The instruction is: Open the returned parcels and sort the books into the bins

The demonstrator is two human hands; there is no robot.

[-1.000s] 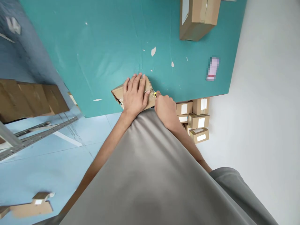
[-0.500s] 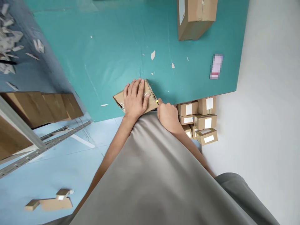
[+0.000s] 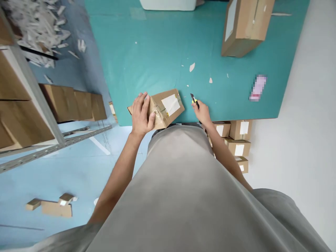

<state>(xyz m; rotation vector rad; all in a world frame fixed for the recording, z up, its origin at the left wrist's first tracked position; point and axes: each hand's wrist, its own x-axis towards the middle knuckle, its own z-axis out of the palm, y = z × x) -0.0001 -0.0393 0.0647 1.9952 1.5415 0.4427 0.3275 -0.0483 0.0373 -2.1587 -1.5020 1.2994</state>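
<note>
A small brown cardboard box (image 3: 169,111) with a white label and clear tape lies tilted at the front edge of the green table (image 3: 157,52). My left hand (image 3: 141,115) grips its left end, thumb on the taped near face and fingers over the far side. Just right of the box, my right hand (image 3: 202,112) is closed around a black and yellow utility knife (image 3: 194,99). The blade end points away from me, over the tabletop and apart from the box.
A larger carton (image 3: 248,31) stands at the back right, beside a white container (image 3: 168,4). A pixelated pink item (image 3: 258,88) lies on the right. Labelled boxes (image 3: 238,148) are stacked below the table's right side. A metal shelf (image 3: 49,150) with cartons is at left.
The knife has come away from the box edge and moved right with my right hand. The box has been turned so its labelled face shows, and my left hand has shifted to its left end.
</note>
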